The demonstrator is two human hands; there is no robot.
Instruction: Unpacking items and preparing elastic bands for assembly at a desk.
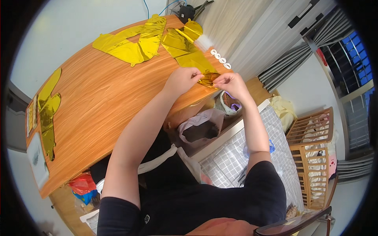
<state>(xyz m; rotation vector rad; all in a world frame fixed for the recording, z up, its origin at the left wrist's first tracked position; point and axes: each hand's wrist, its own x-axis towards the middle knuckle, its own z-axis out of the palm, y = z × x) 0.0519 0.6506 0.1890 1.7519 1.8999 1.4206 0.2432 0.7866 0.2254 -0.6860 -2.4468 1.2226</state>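
My left hand (183, 80) and my right hand (233, 84) meet at the right end of the wooden table, over its near edge. Between them, their fingertips pinch a crumpled piece of gold foil balloon (208, 80). Just beyond lies a long flat gold foil balloon (193, 59); I cannot tell whether the pinched piece is part of it. To its left an uninflated gold foil balloon (146, 45) with a triangular hole lies flat. Another gold foil balloon (47, 112) rests at the table's left end.
Small white rings (220, 59) line the table's far right edge, near a clear plastic strip (203, 42). A black device (186, 14) stands at the back corner. Below the near edge are a lined bin (229, 103) and a white plastic bag (202, 126). A wooden crib (311, 157) stands at right.
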